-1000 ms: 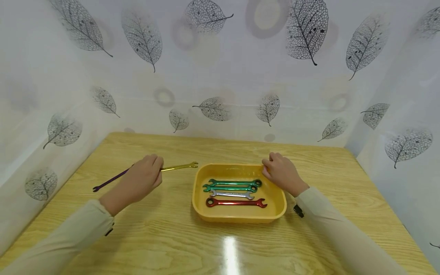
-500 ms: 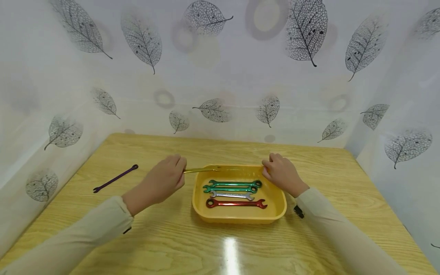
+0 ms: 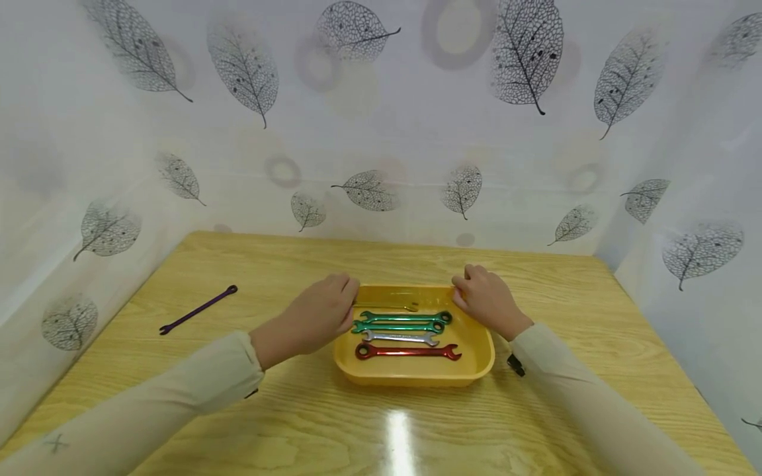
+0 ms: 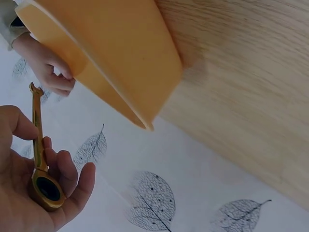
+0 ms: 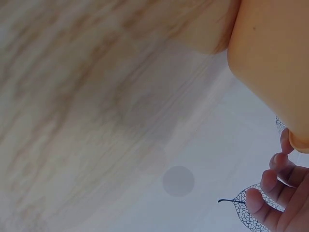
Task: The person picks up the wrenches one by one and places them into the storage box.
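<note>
My left hand [image 3: 315,314] is over the left rim of a yellow plastic bin [image 3: 411,381]. It grips a gold ratcheting combination wrench [image 4: 37,130] between thumb and fingers, ring end near the palm. The wrench's open end reaches over the bin's far inside. My right hand [image 3: 488,301] pinches the bin's far right rim. Inside the bin, two green wrenches [image 3: 411,317], a silver wrench [image 3: 400,337] and a red wrench [image 3: 407,352] lie side by side. In the right wrist view, the right fingers [image 5: 285,140] are at the bin's edge.
A purple wrench [image 3: 198,309] lies on the wooden table [image 3: 286,423] to the left of the bin. A white curtain [image 3: 393,132] with a leaf print hangs behind and at both sides of the table.
My left hand has moved right, carrying the gold wrench from left of the bin to over it. The purple wrench, partly covered before, now shows fully. The right hand stays at the rim.
</note>
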A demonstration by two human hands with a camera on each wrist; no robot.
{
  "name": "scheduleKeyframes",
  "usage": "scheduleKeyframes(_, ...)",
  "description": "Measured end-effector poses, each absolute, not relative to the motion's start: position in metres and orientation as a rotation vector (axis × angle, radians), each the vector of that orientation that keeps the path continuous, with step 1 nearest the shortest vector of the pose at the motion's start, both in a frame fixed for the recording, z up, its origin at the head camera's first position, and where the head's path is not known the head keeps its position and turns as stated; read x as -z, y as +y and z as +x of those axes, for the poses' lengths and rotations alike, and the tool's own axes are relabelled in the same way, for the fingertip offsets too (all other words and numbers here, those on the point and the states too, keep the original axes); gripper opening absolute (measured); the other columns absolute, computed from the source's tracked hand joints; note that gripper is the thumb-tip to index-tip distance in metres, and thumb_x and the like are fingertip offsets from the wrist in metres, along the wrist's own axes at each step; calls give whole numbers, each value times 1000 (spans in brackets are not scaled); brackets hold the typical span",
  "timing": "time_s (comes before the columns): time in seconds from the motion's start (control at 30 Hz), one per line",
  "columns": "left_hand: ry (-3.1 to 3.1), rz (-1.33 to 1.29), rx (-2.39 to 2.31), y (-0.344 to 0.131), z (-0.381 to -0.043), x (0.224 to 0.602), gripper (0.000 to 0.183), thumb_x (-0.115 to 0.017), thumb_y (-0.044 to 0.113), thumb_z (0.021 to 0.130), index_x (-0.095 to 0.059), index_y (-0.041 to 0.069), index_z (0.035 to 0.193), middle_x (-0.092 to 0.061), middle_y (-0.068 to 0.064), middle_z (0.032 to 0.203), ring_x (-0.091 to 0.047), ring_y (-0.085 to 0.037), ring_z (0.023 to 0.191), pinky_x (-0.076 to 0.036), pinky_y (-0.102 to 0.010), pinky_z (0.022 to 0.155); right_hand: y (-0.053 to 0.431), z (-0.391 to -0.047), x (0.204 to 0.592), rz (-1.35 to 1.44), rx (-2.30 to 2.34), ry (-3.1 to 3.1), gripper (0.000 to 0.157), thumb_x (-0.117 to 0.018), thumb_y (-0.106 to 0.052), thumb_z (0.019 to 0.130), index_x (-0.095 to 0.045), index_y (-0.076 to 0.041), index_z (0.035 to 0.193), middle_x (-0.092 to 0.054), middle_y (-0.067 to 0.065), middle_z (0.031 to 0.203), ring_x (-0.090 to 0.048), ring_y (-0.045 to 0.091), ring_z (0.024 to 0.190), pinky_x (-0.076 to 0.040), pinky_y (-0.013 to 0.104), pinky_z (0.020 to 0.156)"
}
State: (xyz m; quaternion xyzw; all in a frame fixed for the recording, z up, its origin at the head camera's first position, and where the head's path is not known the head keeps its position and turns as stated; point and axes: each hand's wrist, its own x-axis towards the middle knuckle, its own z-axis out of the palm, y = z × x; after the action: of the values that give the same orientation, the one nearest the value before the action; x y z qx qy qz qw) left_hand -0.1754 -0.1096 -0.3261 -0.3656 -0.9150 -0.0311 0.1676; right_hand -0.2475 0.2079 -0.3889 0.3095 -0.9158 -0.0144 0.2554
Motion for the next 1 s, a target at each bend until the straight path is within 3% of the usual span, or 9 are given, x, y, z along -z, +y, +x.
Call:
scheduleKeyframes(0.5,-2618,-1186,-4,-82,-177,327,10,-54,14,86,-47,5,87,-43,-2,75,-37,-13,64,-34,-23,57,206,-250,388,849,21,-2494,10,-57,-14,86,-59,-10,78,-37,6,68,-31,15,57,-27,24,48)
scheduleKeyframes(0.77,-2643,-1262,-29,-67,-178,331,11,-54,15,88,-50,6,90,-48,-3,78,-43,-13,66,-41,-25,60,207,-249,387,841,27,-2508,10,-56,-14,86,-59,-10,78,-37,5,68,-30,15,57,-27,24,47)
scheduleKeyframes(1.0,-2738,-1286,7,-52,-178,335,10,-52,14,88,-49,6,90,-46,-2,78,-39,-12,65,-35,-22,57,209,-248,389,845,32,-2507,9,-57,-14,85,-60,-10,78,-38,6,68,-31,15,57,-29,24,47)
